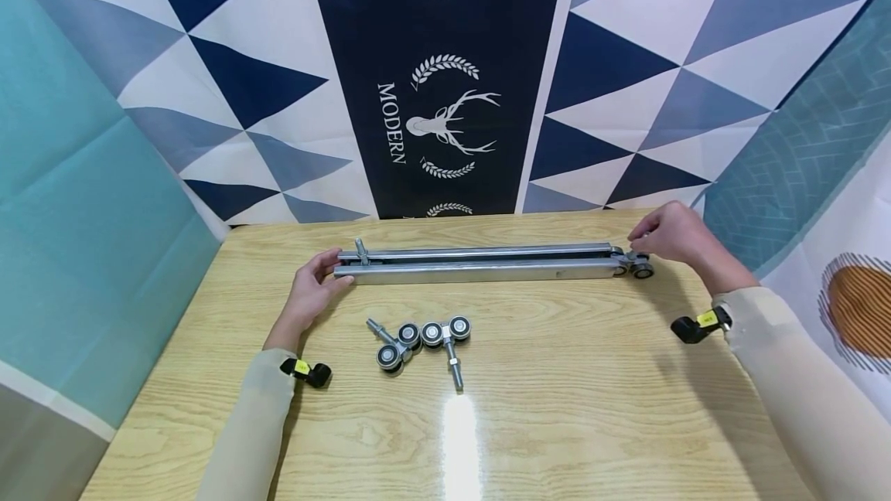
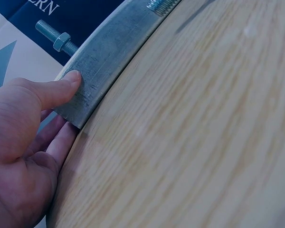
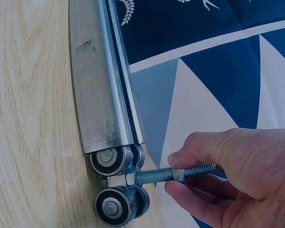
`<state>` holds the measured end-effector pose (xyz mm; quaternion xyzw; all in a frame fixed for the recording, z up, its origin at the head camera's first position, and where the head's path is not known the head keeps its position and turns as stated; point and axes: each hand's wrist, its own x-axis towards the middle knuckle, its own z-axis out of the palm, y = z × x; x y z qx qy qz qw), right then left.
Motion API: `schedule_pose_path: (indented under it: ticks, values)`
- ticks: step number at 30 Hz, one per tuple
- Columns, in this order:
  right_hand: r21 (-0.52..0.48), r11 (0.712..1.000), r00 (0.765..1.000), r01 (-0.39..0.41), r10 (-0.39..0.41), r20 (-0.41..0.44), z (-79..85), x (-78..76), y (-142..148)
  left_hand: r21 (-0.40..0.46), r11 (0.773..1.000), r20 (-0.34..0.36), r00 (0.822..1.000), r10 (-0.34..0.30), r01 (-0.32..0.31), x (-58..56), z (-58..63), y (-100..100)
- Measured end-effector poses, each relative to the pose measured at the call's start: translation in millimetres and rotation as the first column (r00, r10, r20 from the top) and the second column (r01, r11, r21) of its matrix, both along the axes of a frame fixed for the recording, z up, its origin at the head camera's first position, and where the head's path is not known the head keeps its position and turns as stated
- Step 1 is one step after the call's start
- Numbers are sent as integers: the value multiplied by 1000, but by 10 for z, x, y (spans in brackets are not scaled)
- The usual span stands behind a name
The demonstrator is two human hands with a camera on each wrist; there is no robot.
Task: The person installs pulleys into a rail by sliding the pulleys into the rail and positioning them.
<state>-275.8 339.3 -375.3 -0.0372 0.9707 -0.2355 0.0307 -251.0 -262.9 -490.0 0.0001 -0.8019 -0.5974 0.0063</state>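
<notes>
A slotted metal rail [image 1: 480, 274] lies lengthwise across the wooden table. My left hand [image 1: 311, 289] holds its left end, the thumb on the near side wall. Close by, a threaded bolt [image 1: 360, 250] stands up out of the slot; whatever it joins inside is hidden. At the right end, my right hand [image 1: 670, 234] pinches the bolt [image 3: 152, 176] of a roller trolley [image 3: 115, 205] between thumb and fingers. In the right wrist view, one pair of its wheels is at the rail's mouth and the other pair is outside.
Two more roller trolleys lie on the table in front of the rail, a left one [image 1: 397, 348] and a right one [image 1: 448, 340], wheels nearly touching. Behind the table [image 1: 557, 393] hangs a patterned cloth [image 1: 445, 45]. Teal panels [image 1: 90, 176] rise at the left side.
</notes>
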Motion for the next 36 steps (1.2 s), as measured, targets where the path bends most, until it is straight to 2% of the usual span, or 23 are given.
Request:
schedule_pose_path:
  ticks: [12,17,21,24,29,36]
  values:
    - [-7,1000,999,-16,17,28,-18,-24,-49,7,1000,-6,1000,-1,1,-13,-26,-14]
    - [-28,998,998,-47,46,-33,-43,7,-72,1,1000,-10,1000,-4,4,-21,-24,-13]
    - [-85,993,992,-85,77,-95,-100,17,-80,9,1000,-3,1000,-1,1,-20,-32,-12]
    - [-155,983,991,-94,77,-112,-156,18,-77,14,1000,-1,1000,0,0,-19,-45,-12]
    - [-252,964,993,-89,67,-93,-229,28,-59,16,1000,-5,1000,-2,2,-24,-56,-8]
    - [-284,954,994,-95,76,-78,-269,8,-64,12,1000,-5,1000,0,0,-21,-42,-7]
